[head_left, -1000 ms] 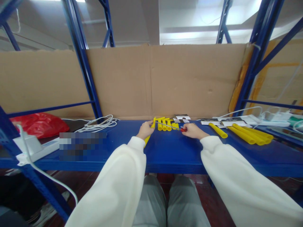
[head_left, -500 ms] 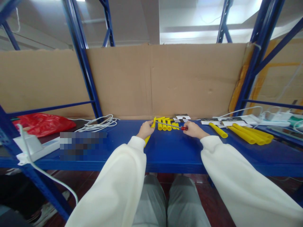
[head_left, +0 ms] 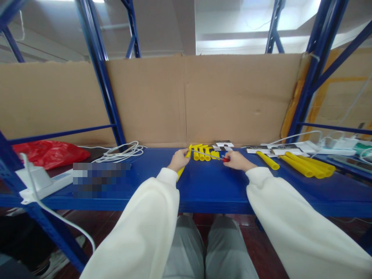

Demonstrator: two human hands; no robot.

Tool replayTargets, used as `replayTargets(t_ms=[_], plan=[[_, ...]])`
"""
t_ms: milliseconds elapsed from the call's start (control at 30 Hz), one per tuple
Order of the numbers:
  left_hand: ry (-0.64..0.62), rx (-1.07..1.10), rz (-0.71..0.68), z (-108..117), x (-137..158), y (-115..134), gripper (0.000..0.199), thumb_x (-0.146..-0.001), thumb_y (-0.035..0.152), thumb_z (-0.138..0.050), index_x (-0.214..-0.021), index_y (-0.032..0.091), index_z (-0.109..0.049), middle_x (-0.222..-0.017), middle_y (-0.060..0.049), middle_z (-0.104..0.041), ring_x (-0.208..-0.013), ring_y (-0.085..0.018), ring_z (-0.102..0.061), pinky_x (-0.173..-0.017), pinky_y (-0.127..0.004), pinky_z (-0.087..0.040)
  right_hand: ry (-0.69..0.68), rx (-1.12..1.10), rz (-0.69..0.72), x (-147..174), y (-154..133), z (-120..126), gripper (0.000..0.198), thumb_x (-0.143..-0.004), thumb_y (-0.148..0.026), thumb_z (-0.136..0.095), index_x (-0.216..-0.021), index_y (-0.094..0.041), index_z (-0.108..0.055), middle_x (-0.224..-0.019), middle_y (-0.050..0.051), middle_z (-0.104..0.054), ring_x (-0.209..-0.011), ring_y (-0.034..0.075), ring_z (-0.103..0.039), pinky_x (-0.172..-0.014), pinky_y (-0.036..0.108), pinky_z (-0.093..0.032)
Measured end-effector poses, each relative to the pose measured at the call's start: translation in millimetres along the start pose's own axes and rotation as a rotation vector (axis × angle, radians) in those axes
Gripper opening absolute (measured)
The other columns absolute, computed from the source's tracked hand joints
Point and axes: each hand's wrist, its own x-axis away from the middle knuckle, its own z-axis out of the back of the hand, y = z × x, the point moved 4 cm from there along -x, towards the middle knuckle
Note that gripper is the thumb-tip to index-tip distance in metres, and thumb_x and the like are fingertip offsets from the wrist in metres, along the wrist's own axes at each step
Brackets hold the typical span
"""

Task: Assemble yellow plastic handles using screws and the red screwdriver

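My left hand is closed round a yellow tube, which stands tilted with its top end by the fingers. In my right hand is a screwdriver with a red handle, its fingers wrapped round the grip. The thin metal shaft points left, and its tip reaches the upper part of the held tube; the exact contact is too small to tell. Between the hands lie several yellow tubes with small fittings at their far ends, and a few small yellow pieces.
Several plain yellow tubes lie at the right on the blue shelf. Printed cards are stacked behind the small pieces. At the left are a white cable coil, a power strip and a red bag. Cardboard stands behind.
The right hand with the screwdriver has shifted very slightly left. The left hand and its tube are nearly still.
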Motion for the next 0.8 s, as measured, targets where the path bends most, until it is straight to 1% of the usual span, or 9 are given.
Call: replayTargets(t_ms=[100,167,233,300,367,467,533,633,800], plan=[[0.005,-0.002,-0.006,1.2,1.0,1.5,0.049,-0.081,0.009,-0.068,-0.129,0.019,-0.071,-0.126,-0.007,-0.073,-0.12,-0.025,-0.067,-0.103,-0.031,-0.049,0.022,-0.041,-0.042,0.4,2.7,-0.5,0.004,-0.079,-0.02,-0.065,-0.079,-0.018,-0.068,-0.078,0.006,-0.074,-0.073,0.019,-0.067,-0.063,0.024,-0.043],[0.002,0.003,-0.004,1.6,1.3,1.8,0.049,-0.081,0.009,-0.067,-0.129,0.019,-0.071,-0.126,-0.008,-0.073,-0.121,-0.025,-0.067,-0.102,-0.032,-0.049,0.024,-0.046,-0.065,0.7,3.7,-0.7,0.008,-0.08,-0.021,-0.064,-0.084,-0.018,-0.07,-0.078,0.006,-0.074,-0.072,0.019,-0.067,-0.063,0.024,-0.044],[-0.006,0.006,0.005,1.5,1.4,1.7,0.048,-0.082,0.009,-0.067,-0.129,0.019,-0.071,-0.126,-0.008,-0.073,-0.12,-0.025,-0.067,-0.101,-0.032,-0.05,0.025,-0.042,-0.079,0.4,4.6,-0.8,0.011,-0.08,-0.021,-0.064,-0.088,-0.018,-0.071,-0.082,0.007,-0.075,-0.076,0.02,-0.069,-0.065,0.025,-0.045],[-0.013,0.011,0.016,1.3,1.6,1.5,0.049,-0.082,0.01,-0.068,-0.13,0.019,-0.071,-0.127,-0.008,-0.073,-0.117,-0.025,-0.068,-0.101,-0.032,-0.05,0.02,-0.049,-0.075,-0.4,5.2,-1.1,0.012,-0.082,-0.022,-0.063,-0.087,-0.018,-0.073,-0.084,0.008,-0.076,-0.079,0.021,-0.069,-0.066,0.024,-0.045],[-0.012,0.015,0.02,1.3,1.9,1.8,0.05,-0.082,0.011,-0.069,-0.13,0.02,-0.07,-0.127,-0.007,-0.073,-0.116,-0.025,-0.069,-0.101,-0.032,-0.05,0.016,-0.051,-0.048,-1.3,4.8,-1.4,0.011,-0.082,-0.021,-0.062,-0.081,-0.018,-0.073,-0.084,0.008,-0.076,-0.08,0.02,-0.069,-0.067,0.024,-0.045],[-0.004,0.0,0.011,2.1,2.7,3.3,0.048,-0.082,0.01,-0.068,-0.128,0.02,-0.072,-0.127,-0.007,-0.073,-0.119,-0.024,-0.067,-0.102,-0.03,-0.049,0.039,-0.021,-0.035,-1.5,3.8,0.2,0.009,-0.08,-0.02,-0.063,-0.076,-0.018,-0.071,-0.085,0.009,-0.075,-0.082,0.02,-0.069,-0.068,0.023,-0.046],[-0.006,-0.01,0.004,2.4,2.9,3.9,0.046,-0.082,0.009,-0.067,-0.127,0.019,-0.072,-0.127,-0.007,-0.073,-0.121,-0.025,-0.066,-0.102,-0.03,-0.048,0.036,-0.007,-0.076,-1.0,4.2,0.8,0.007,-0.079,-0.02,-0.064,-0.079,-0.019,-0.071,-0.085,0.008,-0.075,-0.082,0.021,-0.069,-0.068,0.024,-0.046],[-0.013,-0.004,0.002,2.2,2.5,3.5,0.047,-0.082,0.01,-0.068,-0.128,0.02,-0.072,-0.127,-0.007,-0.073,-0.12,-0.025,-0.067,-0.102,-0.032,-0.049,0.012,-0.007,-0.13,-0.2,5.2,0.4,0.01,-0.079,-0.022,-0.064,-0.086,-0.02,-0.072,-0.085,0.007,-0.075,-0.082,0.021,-0.07,-0.066,0.024,-0.045],[-0.028,0.008,0.018,0.7,2.4,2.3,0.048,-0.083,0.01,-0.067,-0.13,0.018,-0.07,-0.127,-0.008,-0.073,-0.115,-0.026,-0.069,-0.1,-0.033,-0.051,0.033,-0.008,-0.135,-1.6,8.8,-1.3,0.012,-0.082,-0.024,-0.063,-0.089,-0.021,-0.073,-0.09,0.007,-0.076,-0.086,0.021,-0.071,-0.067,0.025,-0.046]])
